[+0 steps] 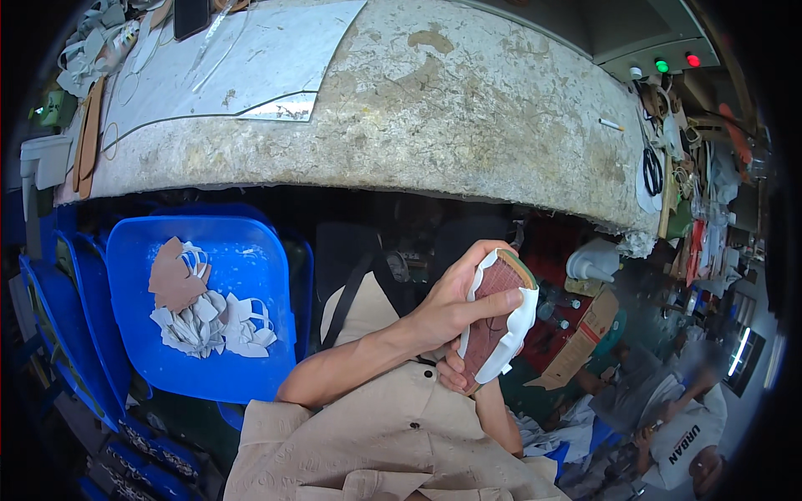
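Observation:
Both my hands hold a shoe upper on a last, in front of my chest and below the table's front edge. Its underside shows a reddish-brown insole board, with a white, wavy upper edge standing around it. My left hand is closed around the far end and near side, its thumb lying across the insole. My right hand grips the end nearer my body, with fingers curled at its side. Part of the right hand is hidden behind the shoe.
A worn, stained table spans the top, with a white sheet at left and scissors at right. On my left, a blue tray holds cut pieces. A cardboard box and another person are at right.

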### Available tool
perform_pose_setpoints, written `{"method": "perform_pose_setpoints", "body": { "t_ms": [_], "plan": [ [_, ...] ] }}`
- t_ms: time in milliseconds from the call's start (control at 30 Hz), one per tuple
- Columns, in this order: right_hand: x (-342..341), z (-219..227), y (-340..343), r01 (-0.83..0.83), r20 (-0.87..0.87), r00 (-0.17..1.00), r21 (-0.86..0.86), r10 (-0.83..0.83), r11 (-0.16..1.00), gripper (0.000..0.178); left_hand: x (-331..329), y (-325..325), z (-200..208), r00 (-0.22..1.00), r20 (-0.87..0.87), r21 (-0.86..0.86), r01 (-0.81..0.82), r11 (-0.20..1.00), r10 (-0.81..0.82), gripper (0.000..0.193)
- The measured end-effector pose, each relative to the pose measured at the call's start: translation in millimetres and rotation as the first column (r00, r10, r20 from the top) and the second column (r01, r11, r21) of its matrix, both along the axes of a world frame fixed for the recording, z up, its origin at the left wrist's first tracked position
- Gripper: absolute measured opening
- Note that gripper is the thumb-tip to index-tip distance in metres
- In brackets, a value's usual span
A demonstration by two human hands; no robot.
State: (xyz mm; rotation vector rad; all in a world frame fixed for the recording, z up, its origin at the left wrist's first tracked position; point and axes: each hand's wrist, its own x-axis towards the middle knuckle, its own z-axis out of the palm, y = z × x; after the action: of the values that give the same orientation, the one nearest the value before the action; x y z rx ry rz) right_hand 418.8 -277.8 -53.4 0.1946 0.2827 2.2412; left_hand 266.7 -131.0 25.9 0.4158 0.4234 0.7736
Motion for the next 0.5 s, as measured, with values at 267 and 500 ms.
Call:
{"method": "perform_pose_setpoints", "body": {
  "t_ms": [267, 500],
  "plan": [
    [11.3, 17.3, 8.2, 0.098, 0.358, 0.930, -0.014, -0.086, 0.995, 0.108, 3.8, -18.2, -20.6, 0.938, -0.172, 0.314, -0.238, 0.919, 0.302, 0.086],
    [0.7, 70.9, 33.5, 0.238, 0.882, 0.304, 0.295, -0.360, 0.925, 0.079, -24.8, -0.4, -14.9, 0.810, -0.065, -0.120, -0.586, 0.801, 0.583, 0.071]
  ]
}}
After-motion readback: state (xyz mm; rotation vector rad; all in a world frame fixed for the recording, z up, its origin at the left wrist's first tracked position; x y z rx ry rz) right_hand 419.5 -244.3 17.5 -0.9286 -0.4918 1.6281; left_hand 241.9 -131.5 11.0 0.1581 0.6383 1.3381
